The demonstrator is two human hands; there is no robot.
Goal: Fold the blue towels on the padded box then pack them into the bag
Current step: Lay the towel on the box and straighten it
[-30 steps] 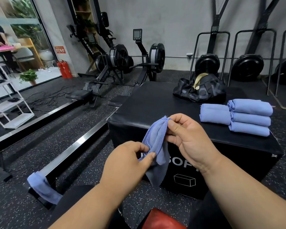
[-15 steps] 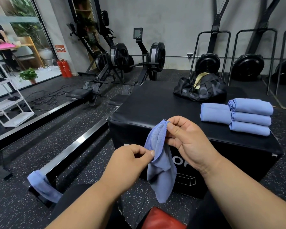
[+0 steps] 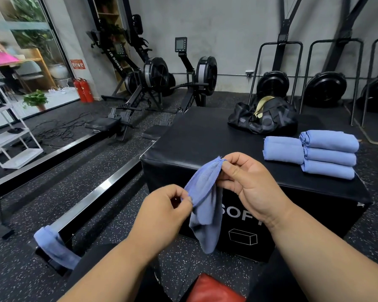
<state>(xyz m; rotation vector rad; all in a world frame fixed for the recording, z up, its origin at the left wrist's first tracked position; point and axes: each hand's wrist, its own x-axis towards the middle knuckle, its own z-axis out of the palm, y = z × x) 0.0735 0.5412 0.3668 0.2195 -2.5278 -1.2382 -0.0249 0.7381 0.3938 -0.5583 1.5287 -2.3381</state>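
A loose blue towel (image 3: 205, 205) hangs in front of the black padded box (image 3: 196, 138). My right hand (image 3: 247, 184) pinches its upper corner at the box's near edge. My left hand (image 3: 162, 212) pinches the towel's edge lower down and to the left. Several folded blue towels (image 3: 327, 153) lie on the box's right side: a stack of three and one beside it (image 3: 282, 149). The black bag (image 3: 264, 118) sits at the box's far side, its top partly open.
Another blue towel (image 3: 55, 247) hangs over the end of a metal rail at lower left. Rowing machines (image 3: 153, 83) stand behind the box. A white shelf (image 3: 13, 136) is at far left. A red object (image 3: 214, 288) lies below my arms.
My hands have drawn slightly apart along the towel's edge, so the cloth stretches between them and hangs lower. The folded towels and the bag have not moved.
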